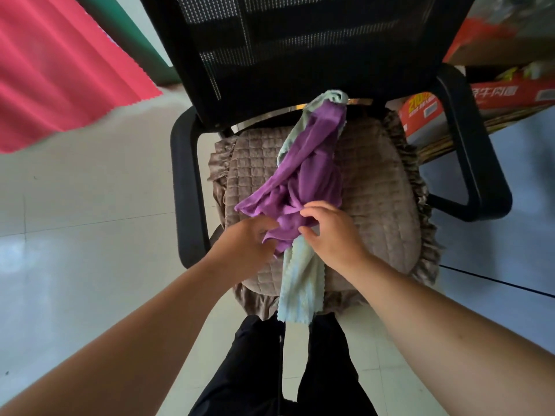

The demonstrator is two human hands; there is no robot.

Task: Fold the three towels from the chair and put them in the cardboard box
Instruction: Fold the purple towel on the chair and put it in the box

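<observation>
On the chair [375, 181] seat lay the purple towel [303, 175], tangled over a pale green towel [300, 283]. The left hand [246, 241], at seven o'clock of the heap, and the right hand [330, 232], at five, both pinched purple cloth with curled fingers. Picking up seemed underway; next it needed lifting free. No box showed.

Soft, even daylight fills the scene, bright but not harsh. The glossy floor [75, 235] carries pale bluish glare at left and right. Shadows are faint. The wide lens bends straight lines strongly toward the edges. The boxes [492, 94] at upper right are blurred; the chair back [300, 40] reads dark.
</observation>
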